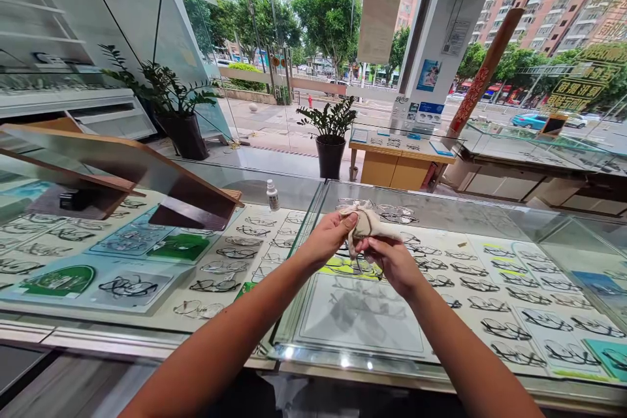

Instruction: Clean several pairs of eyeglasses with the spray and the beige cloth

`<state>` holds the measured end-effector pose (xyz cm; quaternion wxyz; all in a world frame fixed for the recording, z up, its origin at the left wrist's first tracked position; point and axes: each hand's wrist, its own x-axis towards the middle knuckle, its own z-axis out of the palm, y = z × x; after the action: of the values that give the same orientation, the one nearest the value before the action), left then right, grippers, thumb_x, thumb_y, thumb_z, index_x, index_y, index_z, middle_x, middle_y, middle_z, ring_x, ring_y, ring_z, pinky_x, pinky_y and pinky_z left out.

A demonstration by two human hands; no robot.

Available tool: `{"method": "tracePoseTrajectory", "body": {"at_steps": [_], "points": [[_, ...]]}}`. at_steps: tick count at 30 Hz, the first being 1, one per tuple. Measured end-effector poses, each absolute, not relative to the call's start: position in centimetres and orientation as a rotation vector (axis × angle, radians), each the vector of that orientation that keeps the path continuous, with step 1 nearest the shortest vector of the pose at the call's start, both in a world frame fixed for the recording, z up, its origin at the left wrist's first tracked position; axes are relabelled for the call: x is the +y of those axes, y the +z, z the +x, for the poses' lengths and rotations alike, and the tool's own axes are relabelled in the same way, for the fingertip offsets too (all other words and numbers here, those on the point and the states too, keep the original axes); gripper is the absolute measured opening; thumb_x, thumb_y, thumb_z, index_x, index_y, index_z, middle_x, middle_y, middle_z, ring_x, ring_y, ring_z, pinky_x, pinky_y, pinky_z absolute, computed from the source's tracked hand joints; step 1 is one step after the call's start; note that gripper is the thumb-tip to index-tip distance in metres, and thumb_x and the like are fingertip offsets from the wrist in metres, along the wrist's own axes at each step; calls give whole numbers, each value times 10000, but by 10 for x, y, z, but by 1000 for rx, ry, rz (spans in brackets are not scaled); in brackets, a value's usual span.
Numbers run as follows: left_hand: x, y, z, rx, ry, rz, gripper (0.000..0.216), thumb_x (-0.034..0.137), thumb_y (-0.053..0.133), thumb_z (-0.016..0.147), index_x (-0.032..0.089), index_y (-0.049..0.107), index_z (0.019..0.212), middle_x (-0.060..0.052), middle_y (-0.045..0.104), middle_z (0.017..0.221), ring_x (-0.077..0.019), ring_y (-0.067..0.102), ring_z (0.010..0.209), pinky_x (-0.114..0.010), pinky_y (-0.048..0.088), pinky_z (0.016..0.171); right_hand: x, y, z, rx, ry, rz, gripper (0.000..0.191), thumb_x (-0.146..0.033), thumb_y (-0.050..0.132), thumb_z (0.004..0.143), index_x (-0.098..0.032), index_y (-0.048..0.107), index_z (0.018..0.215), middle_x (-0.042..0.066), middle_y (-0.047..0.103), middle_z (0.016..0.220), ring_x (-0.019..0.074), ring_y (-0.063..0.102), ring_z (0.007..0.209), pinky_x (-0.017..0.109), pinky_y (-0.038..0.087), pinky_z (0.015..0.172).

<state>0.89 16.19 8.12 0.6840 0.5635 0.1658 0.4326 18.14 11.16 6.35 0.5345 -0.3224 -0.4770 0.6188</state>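
Above the glass counter, my left hand (329,238) is closed, thumb on top, on a beige cleaning cloth (385,227). The cloth is folded around a pair of eyeglasses (363,225); a thin dark rim shows through its folds, while most of the frame is covered. My right hand (398,264) pinches the lower side of this bundle with thumb and fingers. Exactly which part of the eyeglasses it grips is hard to make out. Both hands meet close together in front of me.
Under the glass display counter (360,333) lie many eyeglasses in rows. A small white bottle (272,196) stands on the counter to the left, near tilted wood-edged mirrors (122,157). Beyond are a potted plant (330,150), a wooden display table (401,166) and large windows.
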Motion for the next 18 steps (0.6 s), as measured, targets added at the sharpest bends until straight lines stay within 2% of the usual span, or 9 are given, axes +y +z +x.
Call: {"method": "tracePoseTrajectory", "body": {"at_steps": [3,5,7,11,14,18], "points": [[162,84,3,320,881,1247,457,457,836,878,127,670,1146,-70,722,822,-155,668,712,-249,493,662,112,71,186,-1068,1534,-776,317,-501,892,749,-196,809,783,66,737,844,193,587,823,311,404,676],[159,85,3,320,882,1238,521,380,897,822,138,641,1207,-45,704,816,-135,644,693,-226,455,626,112,72,186,-1074,1562,-767,335,-518,892,745,-195,809,774,69,736,832,195,589,822,310,405,674],[157,84,6,344,929,1235,518,358,921,790,146,628,1160,-6,669,742,-107,589,608,-209,408,564,111,68,185,-1116,1547,-761,324,-520,879,765,-203,817,793,66,738,830,193,586,814,314,405,677],[155,79,15,406,1028,1252,429,488,847,855,159,607,990,23,621,626,-90,515,488,-209,379,505,110,56,180,-1265,1408,-769,282,-504,820,852,-222,833,851,61,754,860,191,573,796,331,406,689],[156,79,16,422,1053,1262,477,614,743,910,157,605,902,14,604,597,-99,516,469,-218,381,488,109,53,181,-1328,1361,-785,280,-502,790,886,-226,836,876,70,771,918,212,604,851,345,412,716],[158,84,8,340,977,1267,465,596,734,925,140,641,926,-40,666,687,-144,619,603,-265,497,619,108,63,186,-1248,1416,-782,280,-500,818,852,-221,829,858,65,768,909,202,585,818,345,419,731]]}}
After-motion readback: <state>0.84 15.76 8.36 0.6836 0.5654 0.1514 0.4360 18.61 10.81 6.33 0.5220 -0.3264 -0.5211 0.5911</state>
